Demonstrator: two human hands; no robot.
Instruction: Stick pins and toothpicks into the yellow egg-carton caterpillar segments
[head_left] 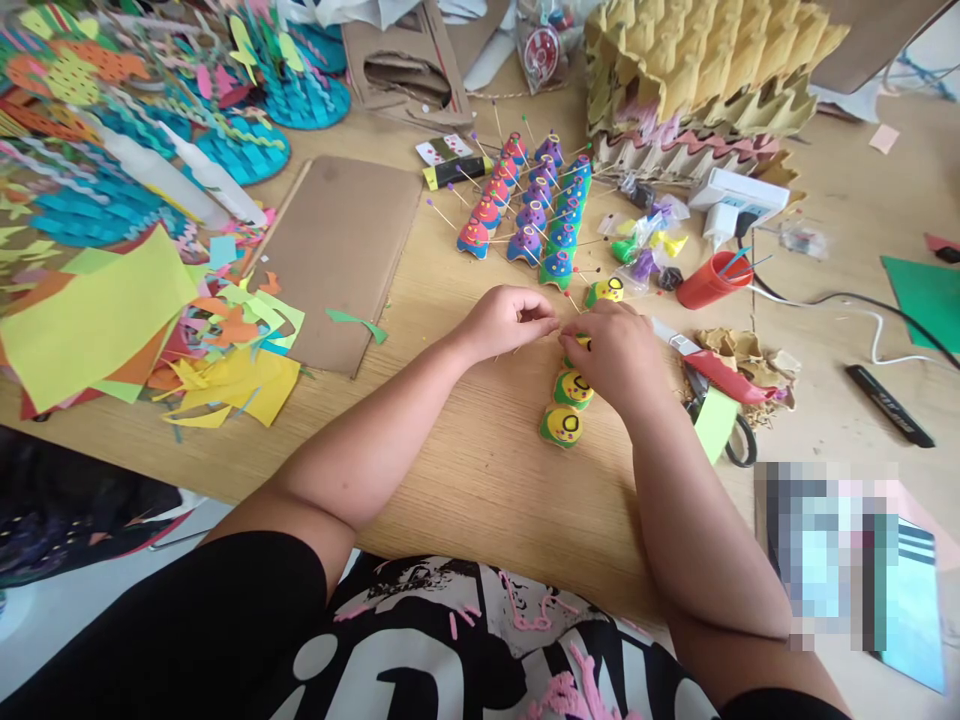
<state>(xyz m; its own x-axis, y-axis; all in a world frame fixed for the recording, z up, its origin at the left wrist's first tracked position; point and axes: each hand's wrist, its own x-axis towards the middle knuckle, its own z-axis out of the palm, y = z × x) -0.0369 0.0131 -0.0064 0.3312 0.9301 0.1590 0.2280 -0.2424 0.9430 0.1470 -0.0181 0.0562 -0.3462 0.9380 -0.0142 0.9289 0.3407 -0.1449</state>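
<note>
Fingers of the left hand (508, 322) are drawn together at the tips, just left of the right hand (622, 358); whether they grip anything small cannot be told. The right hand's fingers curl down over the yellow-and-green painted egg-carton strip (561, 427) and partly hide it; whether they are closed on it cannot be told. 4 humps of this strip show, with dark rings on top, running from near to far across the middle of the tabletop (465, 455).

Farther off stand 3 painted egg-carton strips side by side: a red-and-blue strip (474, 238) at left, a purple-and-blue strip (524, 243) between, and a blue-and-green strip (558, 266) at right; thin sticks with coloured tips jut out among them.

Right of the right hand lie a red-handled cutter (724, 375) and black-handled scissors (742, 440); an orange-red plastic cup (709, 282) stands beyond them. At left rest a flat brown cardboard piece (341, 260) and a pile of coloured paper scraps (105, 320); stacked yellow and grey egg trays (705, 60) sit at the far right.
</note>
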